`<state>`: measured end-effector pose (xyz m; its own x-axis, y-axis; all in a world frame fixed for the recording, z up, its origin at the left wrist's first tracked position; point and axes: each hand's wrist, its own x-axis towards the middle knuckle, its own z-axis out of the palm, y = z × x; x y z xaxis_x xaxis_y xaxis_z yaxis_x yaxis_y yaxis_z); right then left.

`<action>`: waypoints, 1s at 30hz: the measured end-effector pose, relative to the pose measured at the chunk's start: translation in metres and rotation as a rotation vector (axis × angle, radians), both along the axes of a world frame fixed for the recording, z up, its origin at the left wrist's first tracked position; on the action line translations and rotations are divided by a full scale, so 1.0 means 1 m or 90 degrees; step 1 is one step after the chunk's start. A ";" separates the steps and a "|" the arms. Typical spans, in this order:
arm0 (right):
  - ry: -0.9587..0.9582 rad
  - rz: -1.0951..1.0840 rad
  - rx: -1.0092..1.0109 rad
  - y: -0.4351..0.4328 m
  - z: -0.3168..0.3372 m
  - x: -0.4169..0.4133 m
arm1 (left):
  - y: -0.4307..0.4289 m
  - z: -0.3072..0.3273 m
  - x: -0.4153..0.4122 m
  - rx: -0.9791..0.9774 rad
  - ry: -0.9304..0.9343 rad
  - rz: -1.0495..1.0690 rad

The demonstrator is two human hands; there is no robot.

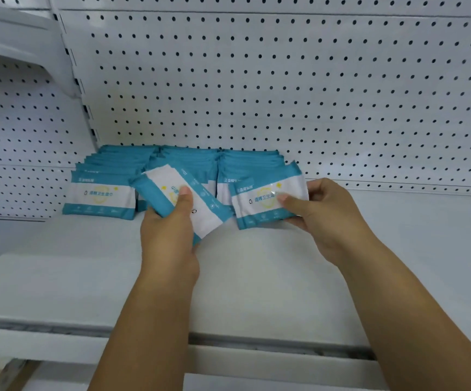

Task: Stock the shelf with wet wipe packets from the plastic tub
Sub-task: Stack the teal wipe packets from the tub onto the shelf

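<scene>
The white perforated back panel (313, 80) in the upper half of the frame looks like painted sheet metal, smooth and matt. The white flat shelf board (257, 277) below it has the same matt painted finish. The teal-and-white flat wet wipe packets (99, 193) in the middle are of thin plastic film, smooth and slightly glossy. The packet at centre right (254, 203) shows a small bright reflection.

likely a shop aisle: white metal shelf (257, 277) backed by pegboard panel (285, 80), with rows of identical wet wipe packets (101, 193) stocked along it.
</scene>
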<state>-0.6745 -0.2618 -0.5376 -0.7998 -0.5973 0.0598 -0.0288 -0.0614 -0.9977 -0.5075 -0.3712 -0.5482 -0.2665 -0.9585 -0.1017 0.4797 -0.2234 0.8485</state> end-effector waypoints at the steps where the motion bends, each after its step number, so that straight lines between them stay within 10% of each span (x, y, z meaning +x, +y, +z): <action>1: 0.062 0.002 0.056 -0.001 -0.003 -0.002 | -0.002 -0.001 0.003 0.021 0.005 -0.009; 6: 0.356 0.009 0.222 -0.003 -0.010 -0.002 | -0.008 -0.001 0.009 0.041 0.006 -0.025; 16: 0.563 -0.045 0.254 -0.033 -0.008 -0.002 | -0.015 0.002 0.020 0.034 0.020 -0.023; 30: 0.495 -0.116 0.082 -0.026 0.011 0.019 | -0.013 0.001 0.020 -0.018 0.012 -0.096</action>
